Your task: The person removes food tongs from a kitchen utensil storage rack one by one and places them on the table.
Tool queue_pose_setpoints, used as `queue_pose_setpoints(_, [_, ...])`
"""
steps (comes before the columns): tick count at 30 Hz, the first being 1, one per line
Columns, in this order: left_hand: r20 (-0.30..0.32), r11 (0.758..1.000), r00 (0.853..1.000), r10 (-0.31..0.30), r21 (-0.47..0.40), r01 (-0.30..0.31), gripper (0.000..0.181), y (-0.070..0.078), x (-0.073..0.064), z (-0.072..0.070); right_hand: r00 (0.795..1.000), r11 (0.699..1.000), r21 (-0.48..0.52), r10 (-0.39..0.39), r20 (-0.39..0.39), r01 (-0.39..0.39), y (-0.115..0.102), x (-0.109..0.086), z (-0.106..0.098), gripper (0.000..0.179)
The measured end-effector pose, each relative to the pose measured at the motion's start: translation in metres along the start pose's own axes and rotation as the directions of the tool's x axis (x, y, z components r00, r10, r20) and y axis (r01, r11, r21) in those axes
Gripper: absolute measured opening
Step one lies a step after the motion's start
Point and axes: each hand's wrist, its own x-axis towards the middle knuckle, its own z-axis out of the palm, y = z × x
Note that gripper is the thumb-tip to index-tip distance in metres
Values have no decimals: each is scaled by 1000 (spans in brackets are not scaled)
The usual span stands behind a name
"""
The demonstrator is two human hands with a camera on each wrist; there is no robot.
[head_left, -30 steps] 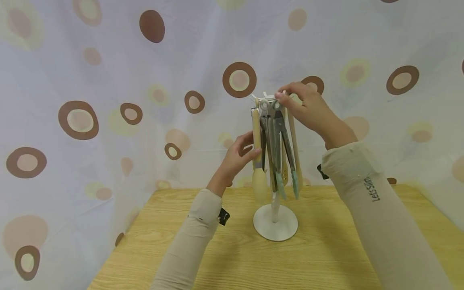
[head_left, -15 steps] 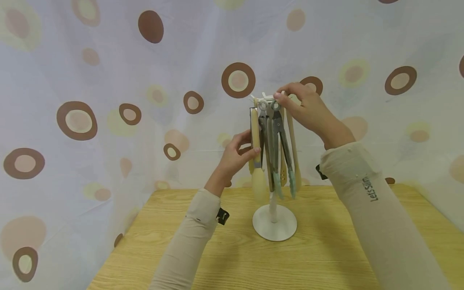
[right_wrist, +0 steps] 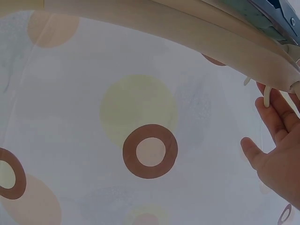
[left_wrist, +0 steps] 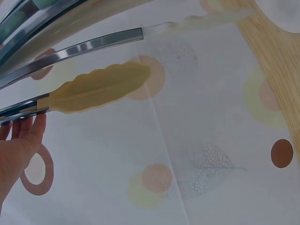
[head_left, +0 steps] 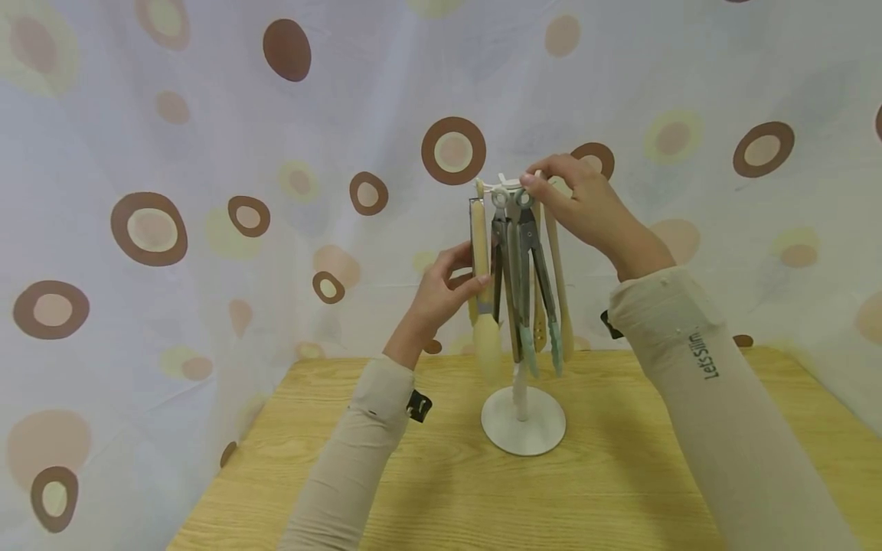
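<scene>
Two-handed work at a white rack (head_left: 520, 390) on a wood-grain tabletop (head_left: 524, 505). The far edge of the tabletop lies a little behind the rack, along a dotted cloth (head_left: 386, 92); the left edge slants nearer and outward beside the same cloth, and the right edge slants likewise. Tabletop extends well to the left and right of the round base (head_left: 524, 440) and toward the near side, where both forearms cross above it. The hanging tools end above the base, apart from it.

Held at the rack's left side are the yellow tongs (head_left: 488, 344), upright with the broad tips downward. The left hand (head_left: 441, 295) pinches them between thumb and fingers; the left-wrist view shows fingertips against the metal arm, just behind a scalloped tip. Whether their upper end is seated on a hook cannot be told.

The right hand (head_left: 579, 200) grips the top of the rack between thumb and fingers, with a white hook (right_wrist: 267, 96) against a finger in the right-wrist view.

The rack carries, from left to right, dark tongs (head_left: 501, 229), mint-tipped tongs (head_left: 526, 287) with slightly parted arms, a slotted utensil (head_left: 540, 337) at the far side, and a long pale utensil (head_left: 560, 283).
</scene>
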Motion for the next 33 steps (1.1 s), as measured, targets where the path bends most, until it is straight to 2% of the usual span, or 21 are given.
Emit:
queue_pose_setpoints(13, [4,1000,1000,-6,-29,6,64,2,0,-5,1000,1000,10,-4,-4,4,1,2,1,43])
queue_pose_setpoints(27, [-15,1000,1000,-21,9,21,62,5,-3,-9,1000,1000,2,-1,-3,1,3,2,1,45])
queue_pose_setpoints(33, [-17,1000,1000,-1,-3,1,63,4,-2,-12,1000,1000,4,-1,-5,1,4,2,1,46])
